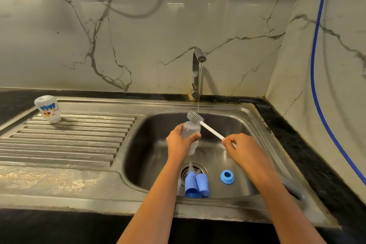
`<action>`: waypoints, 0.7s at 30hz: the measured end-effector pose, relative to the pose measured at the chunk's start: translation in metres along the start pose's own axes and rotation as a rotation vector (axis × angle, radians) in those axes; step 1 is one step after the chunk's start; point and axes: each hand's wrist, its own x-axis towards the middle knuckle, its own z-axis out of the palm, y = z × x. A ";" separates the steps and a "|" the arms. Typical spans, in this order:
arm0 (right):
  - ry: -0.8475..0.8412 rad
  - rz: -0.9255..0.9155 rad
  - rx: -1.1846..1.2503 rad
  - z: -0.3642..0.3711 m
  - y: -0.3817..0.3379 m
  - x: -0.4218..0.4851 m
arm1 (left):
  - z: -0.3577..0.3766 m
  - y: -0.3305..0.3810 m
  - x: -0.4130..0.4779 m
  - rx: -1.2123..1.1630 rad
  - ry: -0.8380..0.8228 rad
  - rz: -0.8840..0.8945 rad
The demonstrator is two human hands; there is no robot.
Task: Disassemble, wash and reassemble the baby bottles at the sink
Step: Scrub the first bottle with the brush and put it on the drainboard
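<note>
Step judged: scrubbing. Bottle (191, 131), stripped of its cap, is gripped at frame centre, over the sink (247, 109), by the left hand (178, 143), fingers curled round it. Brush (210, 129) handle is pinched by the right hand (239, 144); bristles sit under the tap (198, 59) stream, just above the bottle. Next: bristles to be lined up and inserted. Bottle looks cloudy, translucent.

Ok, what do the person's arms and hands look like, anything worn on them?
The left hand and right hand are bare, as are both forearms down to the frame's edge: no sleeves, gloves, watch or bracelet in view. No rings show.
</note>
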 end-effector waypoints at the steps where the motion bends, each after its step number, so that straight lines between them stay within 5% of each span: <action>1: -0.014 0.001 0.021 0.000 0.001 0.001 | -0.002 -0.001 0.002 -0.060 0.019 -0.046; 8: -0.093 0.012 0.087 0.008 -0.002 0.000 | -0.010 -0.005 0.009 -0.583 0.092 -0.389; 14: 0.018 0.020 0.124 0.005 0.001 0.002 | -0.002 0.003 0.005 -0.552 -0.133 -0.368; 21: -0.117 0.032 0.109 0.001 0.004 0.006 | -0.009 0.000 0.012 -0.663 0.059 -0.362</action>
